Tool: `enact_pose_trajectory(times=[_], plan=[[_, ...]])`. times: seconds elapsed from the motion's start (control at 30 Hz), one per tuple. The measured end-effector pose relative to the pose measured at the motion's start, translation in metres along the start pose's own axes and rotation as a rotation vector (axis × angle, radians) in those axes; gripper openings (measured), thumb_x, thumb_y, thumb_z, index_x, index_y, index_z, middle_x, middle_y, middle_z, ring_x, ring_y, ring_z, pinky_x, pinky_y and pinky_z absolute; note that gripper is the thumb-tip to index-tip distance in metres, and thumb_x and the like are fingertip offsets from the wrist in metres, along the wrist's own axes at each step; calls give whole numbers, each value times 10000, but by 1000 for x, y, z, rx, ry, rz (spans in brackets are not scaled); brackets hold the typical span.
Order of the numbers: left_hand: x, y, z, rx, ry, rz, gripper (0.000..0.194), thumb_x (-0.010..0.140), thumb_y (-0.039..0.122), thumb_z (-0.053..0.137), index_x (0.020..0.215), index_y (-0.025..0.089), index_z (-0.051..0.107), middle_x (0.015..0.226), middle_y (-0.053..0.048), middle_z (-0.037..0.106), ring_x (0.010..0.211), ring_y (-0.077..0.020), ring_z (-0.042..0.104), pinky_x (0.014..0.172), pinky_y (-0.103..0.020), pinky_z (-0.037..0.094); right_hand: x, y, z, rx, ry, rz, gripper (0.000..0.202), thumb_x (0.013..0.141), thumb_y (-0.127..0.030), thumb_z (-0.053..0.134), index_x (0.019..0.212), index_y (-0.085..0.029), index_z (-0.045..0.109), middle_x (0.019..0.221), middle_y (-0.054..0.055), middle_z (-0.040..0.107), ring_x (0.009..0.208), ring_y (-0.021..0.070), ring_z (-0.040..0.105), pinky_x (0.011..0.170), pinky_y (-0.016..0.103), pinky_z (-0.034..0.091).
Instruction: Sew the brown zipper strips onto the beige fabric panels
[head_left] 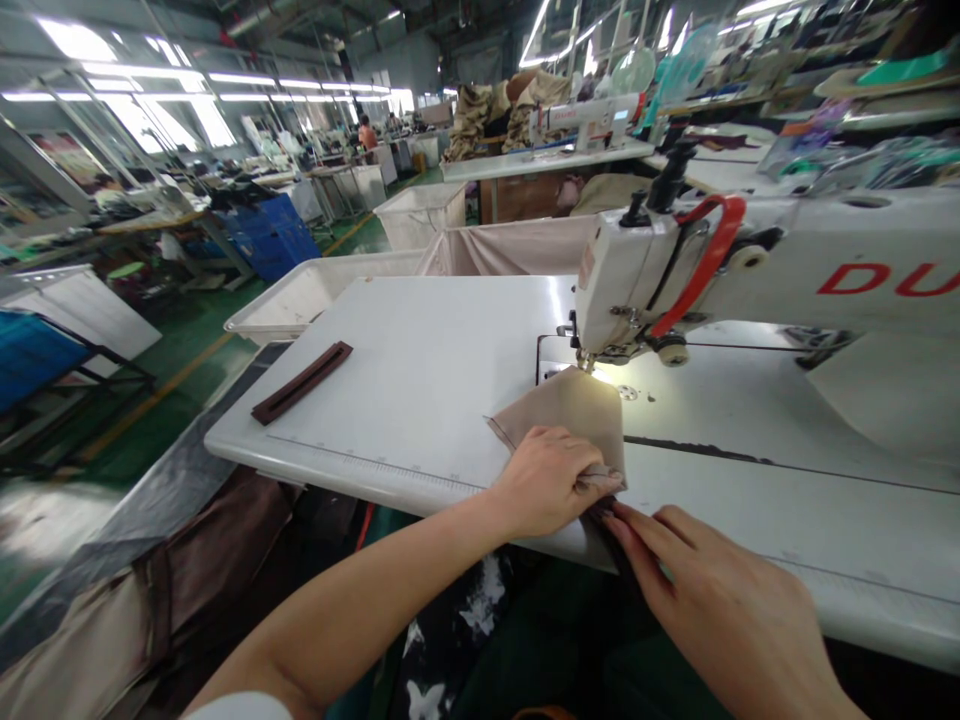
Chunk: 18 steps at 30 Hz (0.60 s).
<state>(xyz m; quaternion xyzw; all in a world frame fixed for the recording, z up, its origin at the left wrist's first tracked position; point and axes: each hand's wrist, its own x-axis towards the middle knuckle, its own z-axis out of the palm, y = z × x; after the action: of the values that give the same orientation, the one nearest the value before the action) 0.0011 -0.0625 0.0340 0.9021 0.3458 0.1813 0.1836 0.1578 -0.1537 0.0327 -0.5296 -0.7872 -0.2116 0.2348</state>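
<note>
A beige fabric piece [566, 405] lies on the sewing table, its far corner under the needle of the white sewing machine [611, 290]. My left hand [551, 478] rests on the near part of this fabric, fingers curled and pinching its folded edge. Close beside it at the table's front edge, my right hand [705, 570] pinches a dark brown fabric strip [611, 535] that meets the beige piece and hangs toward my lap. Just where the two fabrics join is hidden by my fingers.
A brown folded strip [302, 383] lies on the left of the white table [420, 350], which has a printed ruler along its front. White bins [322, 290] stand behind it. Brown and beige cloth [165, 590] hangs at lower left. Another sewing machine [585, 122] stands farther back.
</note>
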Motion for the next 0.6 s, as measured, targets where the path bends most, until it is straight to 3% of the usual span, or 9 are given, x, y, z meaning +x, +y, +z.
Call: enact_pose_trajectory(times=[0.4,0.6], plan=[[0,2,-2,3,-23,-29,289,960,394,511,791,165,566,846,-32,671,836,-194,588,753,-308,388,2,-1,5,-41,-34,-48,447,1009,-309,318,663,-185,573,563,-1,523,433,134,484,458,302,239],[2,2,-4,27,-21,-26,288,961,381,514,780,163,564,828,-27,668,815,-186,593,750,-299,396,-3,-1,6,-47,-60,-30,434,1013,-324,312,755,-177,628,599,-4,529,454,131,472,484,307,230]])
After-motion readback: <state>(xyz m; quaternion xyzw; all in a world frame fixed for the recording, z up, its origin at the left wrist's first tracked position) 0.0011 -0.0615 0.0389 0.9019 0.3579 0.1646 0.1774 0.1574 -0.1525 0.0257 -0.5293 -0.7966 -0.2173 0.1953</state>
